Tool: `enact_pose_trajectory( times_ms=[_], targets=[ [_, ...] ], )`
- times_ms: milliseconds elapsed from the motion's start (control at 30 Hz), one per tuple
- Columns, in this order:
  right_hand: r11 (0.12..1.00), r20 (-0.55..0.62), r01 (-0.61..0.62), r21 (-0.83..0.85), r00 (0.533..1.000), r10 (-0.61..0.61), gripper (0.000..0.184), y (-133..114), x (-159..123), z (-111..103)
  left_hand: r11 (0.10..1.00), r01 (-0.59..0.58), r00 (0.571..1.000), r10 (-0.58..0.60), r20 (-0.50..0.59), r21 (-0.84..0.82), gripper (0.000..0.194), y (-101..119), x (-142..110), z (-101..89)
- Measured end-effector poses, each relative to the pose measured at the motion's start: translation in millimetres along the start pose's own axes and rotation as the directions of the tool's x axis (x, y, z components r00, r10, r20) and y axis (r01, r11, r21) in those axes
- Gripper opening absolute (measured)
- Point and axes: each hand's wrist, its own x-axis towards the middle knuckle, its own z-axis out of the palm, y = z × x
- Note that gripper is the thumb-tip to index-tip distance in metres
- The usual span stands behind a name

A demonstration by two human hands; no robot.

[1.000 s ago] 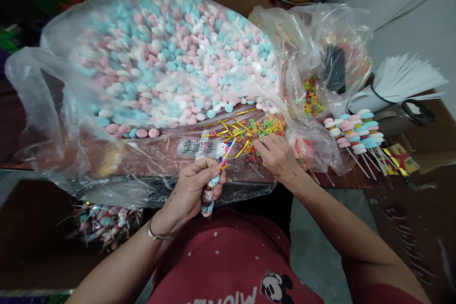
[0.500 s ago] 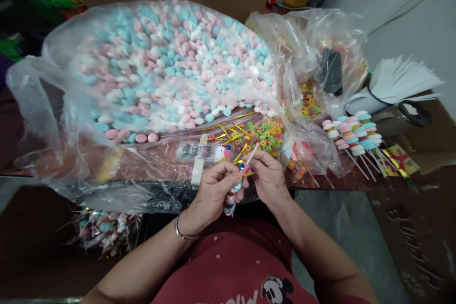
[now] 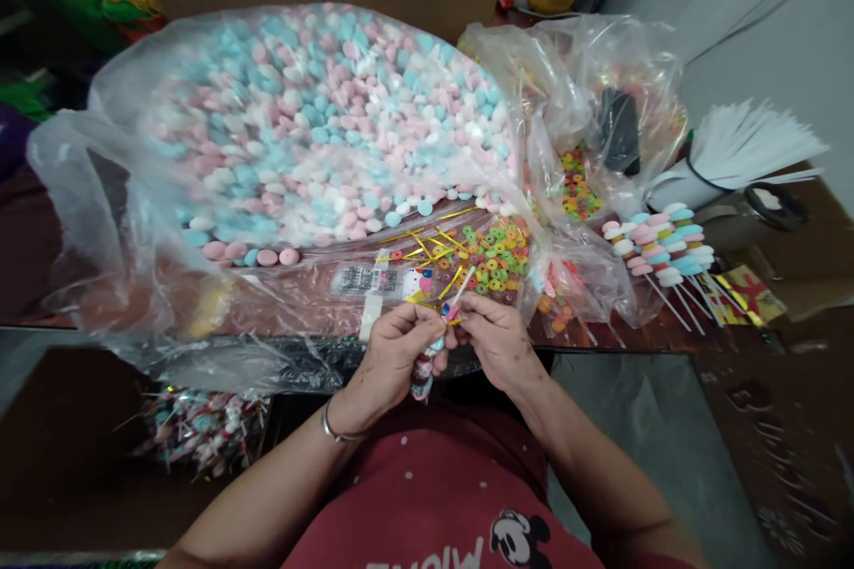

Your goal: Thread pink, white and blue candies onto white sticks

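My left hand [image 3: 400, 342] is closed around a wrapped marshmallow skewer [image 3: 423, 369], which hangs with its candies downward and its white stick pointing up. The clear wrapper is bunched at the neck, where pink and blue print shows. A gold twist tie [image 3: 420, 300] crosses that neck, one end sticking out to the left. Pinched at the neck's other side, the fingers of my right hand [image 3: 497, 338] are on the tie; their tips are partly hidden. More gold twist ties [image 3: 427, 244] lie loose just beyond my hands, beside a printed clear wrapper [image 3: 366, 280].
A big clear bag of pastel marshmallows [image 3: 334, 124] covers much of the table. Ring gummies [image 3: 497, 253] lie to its right. Unwrapped marshmallow skewers [image 3: 660, 244] are stacked near a container of white sticks [image 3: 687, 182]. Below left, a cardboard box [image 3: 60, 462] holds wrapped skewers [image 3: 204, 427].
Both hands and the wrapped skewer have shifted slightly left. The gold tie's end now sticks out to the left of the neck.
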Motion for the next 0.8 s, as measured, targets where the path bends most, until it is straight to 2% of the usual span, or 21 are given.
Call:
enact_pose_trajectory(
  times_ms=[100, 333, 400, 467, 533, 600, 667, 700, 733, 800],
  targets=[
    [0.992, 0.047, 0.067, -0.107, 0.997, -0.062, 0.013, 3.0, -1.5, -2.8, 0.998, 0.042, 0.999, -0.044, -0.030, -0.055, 0.025, 0.7, 2.8, 1.4],
    [0.925, 0.135, 0.196, -0.327, 0.978, -0.160, 0.016, 1.0, -1.0, -8.7, 0.998, 0.017, 0.994, -0.024, -0.110, -0.061, 0.026, 3.3, 1.7, 5.9],
    [0.876, 0.167, 0.262, -0.405, 0.963, -0.211, 0.016, -1.5, -2.7, -7.6, 0.998, -0.003, 0.991, -0.004, -0.130, -0.058, 0.025, 4.1, 1.8, 6.0],
    [0.753, 0.216, 0.389, -0.531, 0.921, -0.323, 0.014, -3.1, -4.8, -5.4, 0.999, -0.026, 0.988, 0.020, -0.156, -0.038, 0.023, 4.4, 2.6, 6.2],
    [0.503, 0.287, 0.525, -0.687, 0.831, -0.477, 0.017, -3.2, -5.8, -3.7, 0.999, -0.032, 0.983, 0.031, -0.181, 0.001, 0.021, 4.0, 4.1, 6.7],
    [0.154, 0.415, 0.599, -0.786, 0.695, -0.587, 0.024, -3.2, -4.5, -4.6, 0.999, -0.002, 0.981, 0.012, -0.195, 0.050, 0.021, 4.2, 6.3, 6.6],
    [-0.152, 0.588, 0.634, -0.759, 0.564, -0.580, 0.027, -5.9, -1.0, -9.2, 0.994, 0.062, 0.982, -0.045, -0.184, 0.092, 0.023, 6.5, 9.2, 4.9],
    [-0.255, 0.669, 0.661, -0.705, 0.503, -0.547, 0.027, -9.0, 1.3, -12.6, 0.989, 0.102, 0.984, -0.085, -0.159, 0.107, 0.024, 8.8, 10.8, 3.1],
    [-0.322, 0.741, 0.699, -0.638, 0.444, -0.504, 0.026, -13.3, 3.6, -16.3, 0.981, 0.151, 0.984, -0.136, -0.118, 0.126, 0.025, 11.8, 12.5, 0.7],
    [-0.360, 0.843, 0.788, -0.499, 0.346, -0.412, 0.024, -24.6, 7.4, -23.0, 0.950, 0.248, 0.967, -0.254, 0.011, 0.188, 0.024, 19.3, 15.9, -5.1]
  ],
)
